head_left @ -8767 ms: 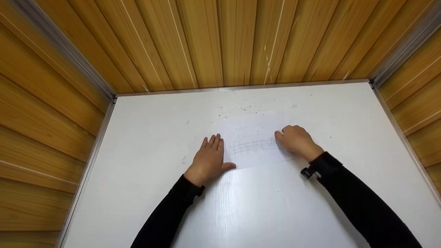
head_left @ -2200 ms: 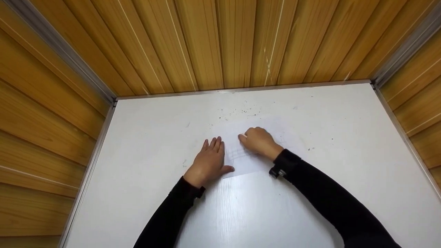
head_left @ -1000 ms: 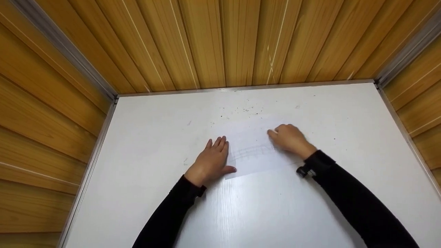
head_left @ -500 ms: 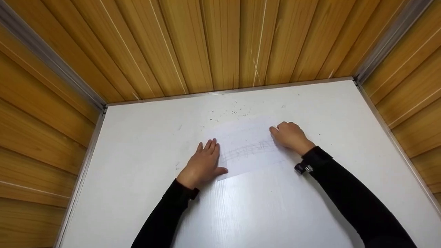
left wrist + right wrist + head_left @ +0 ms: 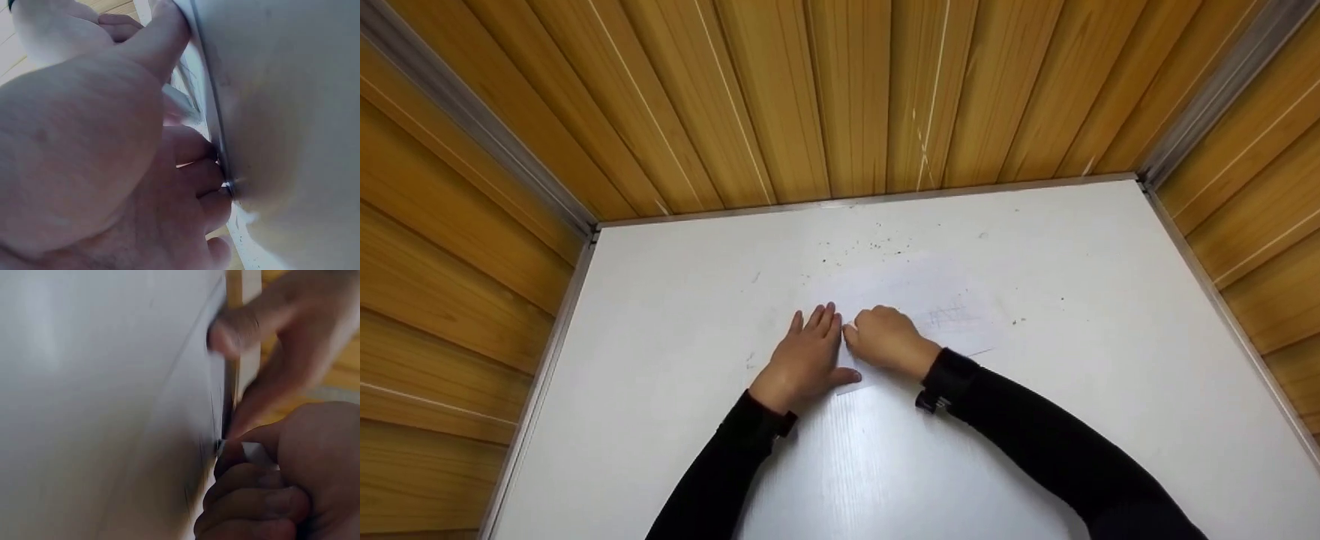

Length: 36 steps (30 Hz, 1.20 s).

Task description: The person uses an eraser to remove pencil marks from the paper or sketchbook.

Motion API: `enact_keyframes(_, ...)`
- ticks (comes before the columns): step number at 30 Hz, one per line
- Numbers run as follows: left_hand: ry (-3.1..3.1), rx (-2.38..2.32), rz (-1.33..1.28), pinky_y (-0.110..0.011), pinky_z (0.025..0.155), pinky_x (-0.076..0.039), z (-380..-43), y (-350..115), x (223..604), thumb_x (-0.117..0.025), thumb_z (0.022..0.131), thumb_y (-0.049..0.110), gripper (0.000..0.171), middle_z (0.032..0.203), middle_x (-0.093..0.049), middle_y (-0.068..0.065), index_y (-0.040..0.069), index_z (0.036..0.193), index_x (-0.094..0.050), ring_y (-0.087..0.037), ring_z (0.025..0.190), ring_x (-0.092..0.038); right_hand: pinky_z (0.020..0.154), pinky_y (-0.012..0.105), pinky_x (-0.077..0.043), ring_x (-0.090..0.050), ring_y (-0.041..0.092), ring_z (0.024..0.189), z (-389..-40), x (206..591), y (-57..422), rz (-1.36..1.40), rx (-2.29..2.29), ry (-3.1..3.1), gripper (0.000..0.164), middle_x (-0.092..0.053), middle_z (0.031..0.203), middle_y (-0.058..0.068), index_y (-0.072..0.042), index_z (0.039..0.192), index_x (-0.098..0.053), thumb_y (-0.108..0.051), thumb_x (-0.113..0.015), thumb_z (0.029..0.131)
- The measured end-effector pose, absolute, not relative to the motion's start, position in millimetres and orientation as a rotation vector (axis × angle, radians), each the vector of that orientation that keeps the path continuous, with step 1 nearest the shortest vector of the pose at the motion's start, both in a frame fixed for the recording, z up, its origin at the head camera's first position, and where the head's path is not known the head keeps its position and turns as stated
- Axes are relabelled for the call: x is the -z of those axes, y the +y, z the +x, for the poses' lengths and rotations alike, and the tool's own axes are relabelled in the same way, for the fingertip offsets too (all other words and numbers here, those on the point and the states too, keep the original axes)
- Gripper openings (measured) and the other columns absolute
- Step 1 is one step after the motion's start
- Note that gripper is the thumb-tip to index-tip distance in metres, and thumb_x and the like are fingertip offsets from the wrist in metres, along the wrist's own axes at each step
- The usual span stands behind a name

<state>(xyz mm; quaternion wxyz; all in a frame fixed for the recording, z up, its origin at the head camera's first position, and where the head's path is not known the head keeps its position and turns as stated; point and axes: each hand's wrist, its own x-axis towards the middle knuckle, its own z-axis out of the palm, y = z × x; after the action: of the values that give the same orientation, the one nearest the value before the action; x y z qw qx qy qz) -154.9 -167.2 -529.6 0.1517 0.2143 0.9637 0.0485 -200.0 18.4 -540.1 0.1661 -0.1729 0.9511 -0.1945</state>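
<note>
A white sheet of paper lies on the white table, with pencil lines showing on its right part. On the sheet's left edge my left hand rests flat, fingers straight and thumb out to the side. My right hand is at the sheet's left part, its knuckles close beside the left fingers. Its curled fingers and thumb pinch a small white eraser, mostly hidden by the hand; the left wrist view shows the eraser blurred. The right hand and forearm cover part of the pencil lines.
Dark crumbs are scattered on the table beyond the paper, and a few specks lie to its right. Wood-look panels wall the table at the back and both sides.
My right hand has swept left across the paper with the eraser, from the right side to near the left hand. The left hand stays on the sheet. The head view has shifted slightly.
</note>
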Motion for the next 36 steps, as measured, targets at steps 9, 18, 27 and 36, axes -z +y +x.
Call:
enact_keyframes(9,2.77,-0.065,0.565,-0.059,0.141,-0.019,-155.0,-163.2,529.4,-0.07,0.097,0.072,0.114,0.182,-0.027,-0.022,-0.004,0.172,-0.03,-0.034,0.172,-0.026,0.101,0.062,-0.058,-0.073,0.047,0.109,-219.1,540.1,123.8,-0.299,0.614,2.724,0.06,-0.078,0.118,0.03,0.006,0.115,-0.08,-0.044,-0.047,0.115)
enact_keyframes(18,2.762,-0.082,0.538,-0.059,0.142,-0.016,-154.6,-165.0,531.6,-0.07,0.098,0.072,0.114,0.183,-0.025,-0.021,-0.003,0.173,-0.028,-0.034,0.173,-0.023,0.081,0.053,-0.055,-0.068,0.038,0.089,-219.9,541.0,171.8,-0.226,0.587,2.809,0.056,-0.073,0.094,0.025,0.002,0.089,-0.074,-0.04,-0.047,0.114)
enact_keyframes(27,2.778,-0.067,0.516,-0.058,0.142,-0.016,-157.4,-163.7,530.6,-0.069,0.095,0.076,0.12,0.184,-0.021,-0.021,-0.004,0.173,-0.025,-0.034,0.173,-0.021,0.092,0.053,-0.06,-0.073,0.034,0.094,-200.2,530.4,69.6,-0.388,0.652,2.673,0.052,-0.078,0.097,0.016,-0.006,0.091,-0.076,-0.047,-0.053,0.113)
enact_keyframes(36,2.785,-0.077,0.567,-0.06,0.141,-0.017,-154.1,-162.5,530.2,-0.067,0.095,0.078,0.121,0.184,-0.022,-0.021,-0.005,0.173,-0.025,-0.034,0.173,-0.022,0.094,0.058,-0.062,-0.073,0.043,0.102,-196.8,535.9,28.3,-0.533,0.539,2.69,0.05,-0.078,0.107,0.024,0.002,0.101,-0.079,-0.039,-0.053,0.112)
